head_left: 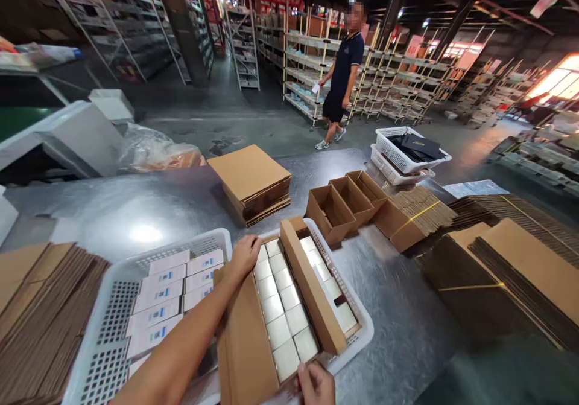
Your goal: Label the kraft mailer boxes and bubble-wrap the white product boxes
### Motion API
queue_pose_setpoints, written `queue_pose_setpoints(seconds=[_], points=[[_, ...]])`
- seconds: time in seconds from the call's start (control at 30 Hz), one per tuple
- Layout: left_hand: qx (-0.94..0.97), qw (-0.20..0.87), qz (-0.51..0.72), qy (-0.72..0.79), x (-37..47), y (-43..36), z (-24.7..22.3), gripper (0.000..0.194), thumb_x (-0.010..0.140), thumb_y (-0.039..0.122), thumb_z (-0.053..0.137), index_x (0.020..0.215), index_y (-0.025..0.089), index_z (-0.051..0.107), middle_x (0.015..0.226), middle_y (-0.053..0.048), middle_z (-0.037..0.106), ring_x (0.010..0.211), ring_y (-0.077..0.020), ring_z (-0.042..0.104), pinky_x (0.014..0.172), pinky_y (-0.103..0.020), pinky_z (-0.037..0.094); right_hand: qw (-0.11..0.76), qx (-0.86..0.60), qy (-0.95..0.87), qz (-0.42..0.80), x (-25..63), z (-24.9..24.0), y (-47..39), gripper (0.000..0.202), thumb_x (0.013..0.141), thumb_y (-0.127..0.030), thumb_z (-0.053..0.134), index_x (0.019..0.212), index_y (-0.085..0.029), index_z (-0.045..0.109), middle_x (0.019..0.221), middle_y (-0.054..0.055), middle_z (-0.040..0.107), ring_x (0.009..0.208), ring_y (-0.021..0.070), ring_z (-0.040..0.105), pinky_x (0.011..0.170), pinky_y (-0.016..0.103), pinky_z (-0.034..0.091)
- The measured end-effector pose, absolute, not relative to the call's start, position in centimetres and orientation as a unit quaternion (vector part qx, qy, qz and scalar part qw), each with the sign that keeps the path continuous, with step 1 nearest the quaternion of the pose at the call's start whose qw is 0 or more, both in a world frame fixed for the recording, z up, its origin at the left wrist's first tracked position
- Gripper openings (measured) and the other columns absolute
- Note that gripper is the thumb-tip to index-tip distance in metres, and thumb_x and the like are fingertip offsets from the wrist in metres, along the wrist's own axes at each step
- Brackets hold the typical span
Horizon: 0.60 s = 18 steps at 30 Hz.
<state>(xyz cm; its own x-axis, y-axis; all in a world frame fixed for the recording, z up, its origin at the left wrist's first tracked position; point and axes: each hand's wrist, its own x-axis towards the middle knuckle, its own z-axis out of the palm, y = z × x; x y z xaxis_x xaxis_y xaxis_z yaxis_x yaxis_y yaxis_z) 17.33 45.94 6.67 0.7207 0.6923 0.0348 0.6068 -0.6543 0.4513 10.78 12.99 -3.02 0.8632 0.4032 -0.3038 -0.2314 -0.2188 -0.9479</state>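
Observation:
An open cardboard box [246, 338] sits over a white plastic basket [364, 326], its long flaps folded outward. Inside the box stand rows of small white boxes [280, 299]. My left hand [246, 254] is closed over the box's far left corner. At the near end, my right hand [316, 384] grips the box's edge, thumb on top; its other fingers are partly hidden. More small white cartons show beyond the right flap [312, 287], in the basket. Left of my forearm, a second white basket [108, 314] holds white cartons with blue print [158, 293].
Flat cardboard stacks lie at the left [40, 314], back [251, 175] and right [529, 266] of the metal table [389, 290]. Open brown boxes [332, 209] stand behind the basket. Stacked white baskets [407, 151] sit at the far edge. A person [346, 61] walks beyond, near shelving racks.

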Motion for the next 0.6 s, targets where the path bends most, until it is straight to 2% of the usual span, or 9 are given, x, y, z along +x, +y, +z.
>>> queue_pose_setpoints(seconds=[0.13,0.23,0.3,0.37,0.47,0.53,0.6], points=[[0.876,0.170,0.213,0.398,14.3,42.0,5.7,0.047,0.095,0.031,0.028,0.129,0.010,0.054,0.138,-0.020,0.055,0.133,-0.0281,0.045,0.111,-0.045,0.035,0.611,-0.720,-0.100,0.314,12.0,-1.2,12.6,0.070,0.069,-0.085,0.051,0.052,-0.017,0.054,0.047,0.000,0.051,0.038,0.0093,0.041,0.037,0.022,0.028],[0.853,0.162,0.211,0.449,11.2,38.7,3.9,0.055,0.096,0.032,0.028,0.141,0.004,0.042,0.151,-0.026,0.040,0.143,-0.0346,0.032,0.114,-0.057,0.030,0.604,-0.708,-0.108,0.350,12.6,0.5,12.5,0.071,0.064,-0.088,0.052,0.055,-0.017,0.054,0.048,-0.001,0.051,0.037,0.0097,0.042,0.038,0.022,0.030],[0.852,0.179,0.190,0.454,9.5,36.8,3.0,0.060,0.095,0.034,0.028,0.144,-0.001,0.036,0.154,-0.028,0.034,0.146,-0.0365,0.027,0.114,-0.058,0.029,0.603,-0.710,-0.105,0.349,12.6,1.3,12.6,0.073,0.060,-0.091,0.052,0.056,-0.018,0.053,0.049,-0.002,0.050,0.037,0.0101,0.042,0.038,0.023,0.031],[0.856,0.202,0.165,0.445,8.0,35.2,2.4,0.063,0.094,0.035,0.032,0.144,-0.003,0.037,0.154,-0.029,0.034,0.146,-0.0362,0.028,0.115,-0.054,0.030,0.600,-0.720,-0.109,0.332,12.5,1.8,12.9,0.073,0.058,-0.092,0.049,0.055,-0.019,0.051,0.048,-0.002,0.048,0.037,0.0106,0.041,0.038,0.024,0.031],[0.873,0.241,0.133,0.403,5.6,33.2,2.4,0.059,0.091,0.034,0.039,0.139,0.001,0.045,0.151,-0.025,0.042,0.143,-0.0336,0.035,0.117,-0.048,0.030,0.578,-0.756,-0.155,0.265,12.4,2.3,13.0,0.070,0.065,-0.089,0.045,0.051,-0.020,0.048,0.046,-0.001,0.048,0.042,0.0123,0.043,0.042,0.025,0.034],[0.884,0.252,0.154,0.362,3.5,31.9,2.4,0.053,0.089,0.030,0.040,0.134,0.006,0.052,0.149,-0.022,0.046,0.141,-0.0317,0.039,0.119,-0.048,0.029,0.554,-0.785,-0.195,0.200,12.5,2.6,12.4,0.068,0.071,-0.084,0.045,0.048,-0.020,0.049,0.047,0.001,0.051,0.048,0.0142,0.047,0.048,0.025,0.037],[0.879,0.249,0.214,0.345,1.2,30.5,2.2,0.049,0.086,0.024,0.042,0.131,0.010,0.055,0.151,-0.019,0.043,0.144,-0.0307,0.035,0.121,-0.050,0.025,0.541,-0.803,-0.205,0.141,12.8,2.8,11.3,0.063,0.075,-0.079,0.046,0.050,-0.021,0.052,0.051,0.003,0.056,0.054,0.0162,0.051,0.055,0.027,0.041]])
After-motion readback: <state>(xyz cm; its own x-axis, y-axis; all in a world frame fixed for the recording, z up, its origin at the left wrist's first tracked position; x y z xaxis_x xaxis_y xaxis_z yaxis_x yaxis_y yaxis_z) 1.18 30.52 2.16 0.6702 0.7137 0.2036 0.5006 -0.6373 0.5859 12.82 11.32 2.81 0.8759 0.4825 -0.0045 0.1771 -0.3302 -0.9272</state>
